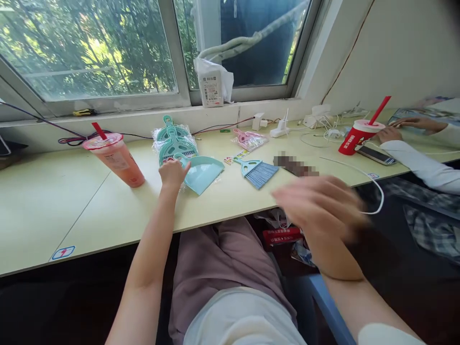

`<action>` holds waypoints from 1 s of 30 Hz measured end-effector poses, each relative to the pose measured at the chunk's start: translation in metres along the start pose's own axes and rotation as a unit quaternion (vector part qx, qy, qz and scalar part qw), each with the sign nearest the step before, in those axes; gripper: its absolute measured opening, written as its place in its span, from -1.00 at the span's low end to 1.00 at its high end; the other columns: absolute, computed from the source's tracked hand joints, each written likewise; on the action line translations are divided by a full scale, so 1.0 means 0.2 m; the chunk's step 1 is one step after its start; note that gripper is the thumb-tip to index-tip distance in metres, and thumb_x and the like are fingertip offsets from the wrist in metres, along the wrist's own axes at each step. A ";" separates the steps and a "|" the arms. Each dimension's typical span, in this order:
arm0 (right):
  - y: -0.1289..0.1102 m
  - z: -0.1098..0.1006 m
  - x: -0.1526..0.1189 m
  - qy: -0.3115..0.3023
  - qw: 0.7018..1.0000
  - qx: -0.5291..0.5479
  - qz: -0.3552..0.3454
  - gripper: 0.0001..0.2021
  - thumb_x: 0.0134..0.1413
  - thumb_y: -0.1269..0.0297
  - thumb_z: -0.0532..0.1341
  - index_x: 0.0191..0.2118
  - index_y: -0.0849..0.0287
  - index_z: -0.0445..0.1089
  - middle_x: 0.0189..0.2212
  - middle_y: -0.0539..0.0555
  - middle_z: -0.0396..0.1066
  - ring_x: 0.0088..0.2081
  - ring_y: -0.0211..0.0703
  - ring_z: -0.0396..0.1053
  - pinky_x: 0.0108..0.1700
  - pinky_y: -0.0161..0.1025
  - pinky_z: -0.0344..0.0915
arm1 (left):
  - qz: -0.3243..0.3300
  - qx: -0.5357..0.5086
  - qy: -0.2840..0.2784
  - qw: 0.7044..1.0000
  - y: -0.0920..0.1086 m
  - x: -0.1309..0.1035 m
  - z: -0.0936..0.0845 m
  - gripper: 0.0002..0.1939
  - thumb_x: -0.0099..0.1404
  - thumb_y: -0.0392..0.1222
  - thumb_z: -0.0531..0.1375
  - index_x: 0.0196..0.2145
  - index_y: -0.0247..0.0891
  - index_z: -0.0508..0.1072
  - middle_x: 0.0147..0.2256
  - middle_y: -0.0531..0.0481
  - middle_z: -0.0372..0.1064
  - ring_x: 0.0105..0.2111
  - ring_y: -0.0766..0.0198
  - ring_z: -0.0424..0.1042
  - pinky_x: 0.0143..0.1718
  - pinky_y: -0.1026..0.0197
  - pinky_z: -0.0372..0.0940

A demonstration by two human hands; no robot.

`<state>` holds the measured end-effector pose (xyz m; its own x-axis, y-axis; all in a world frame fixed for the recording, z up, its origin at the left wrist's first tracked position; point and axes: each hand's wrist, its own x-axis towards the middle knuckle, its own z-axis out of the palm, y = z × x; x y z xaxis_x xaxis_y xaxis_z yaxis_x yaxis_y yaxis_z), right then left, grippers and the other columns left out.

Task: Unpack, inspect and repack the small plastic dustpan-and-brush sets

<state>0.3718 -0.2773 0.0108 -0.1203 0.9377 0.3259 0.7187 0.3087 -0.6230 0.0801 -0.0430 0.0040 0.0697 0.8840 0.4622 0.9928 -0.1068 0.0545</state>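
Note:
My left hand point(173, 173) is closed at the handle end of a light teal dustpan point(204, 173), its thumb sticking out toward the pan. The dustpan lies on the pale yellow table with its wide edge facing right. To its right rests a small teal hand brush point(259, 172) with grey-blue bristles. My right hand point(319, 206) hangs in the air past the table's front edge, smeared by motion, so its fingers cannot be made out. Behind my left hand, several more teal dustpan sets point(176, 139) sit in clear plastic wrap.
A pink drink cup point(118, 160) with a red straw stands at left. A wrapped pink set point(249, 139) lies farther back. At right are a red cup point(359, 136), a phone point(375, 154), white cables point(323, 127) and another person's hands point(419, 124). A tissue pack point(212, 88) stands on the windowsill.

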 end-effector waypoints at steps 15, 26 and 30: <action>0.58 0.00 0.87 -0.174 0.876 -0.449 0.017 -0.44 0.07 0.65 0.03 0.19 0.21 0.33 0.12 0.34 0.36 0.22 0.16 0.20 0.28 0.27 -0.15 | -0.145 -0.351 0.046 0.924 -0.03 0.03 0.01 -0.67 0.41 -0.09 -0.05 -0.05 -0.23 0.41 -0.24 -0.21 0.51 -0.17 -0.04 0.47 -0.19 0.05 0.27; 0.48 -0.27 0.77 -0.251 0.960 -0.094 0.076 -0.52 -0.26 0.29 0.39 -0.08 0.18 0.43 -0.12 0.14 0.43 -0.13 -0.04 0.35 -0.16 -0.21 0.29 | -0.190 -0.529 0.141 0.815 -0.04 0.03 0.02 -0.61 0.41 -0.02 -0.03 -0.13 -0.29 0.49 -0.18 -0.19 0.51 -0.14 0.01 0.42 -0.09 0.08 0.22; 0.31 -0.20 0.77 -0.199 0.978 0.070 0.006 -0.56 -0.18 0.01 0.39 -0.19 0.18 0.42 -0.44 -0.02 0.33 -0.39 -0.21 0.25 -0.36 -0.28 0.18 | -0.135 -0.554 0.137 0.810 -0.02 0.03 0.04 -0.62 0.40 -0.01 -0.01 -0.16 -0.28 0.50 -0.23 -0.14 0.50 -0.18 0.07 0.42 -0.15 0.14 0.22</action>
<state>0.4249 -0.1209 0.0517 -0.3889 0.9207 0.0333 0.6246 0.2900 -0.7251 0.0778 -0.0340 0.0002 -0.3104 0.8248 0.4727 0.2609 -0.4042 0.8767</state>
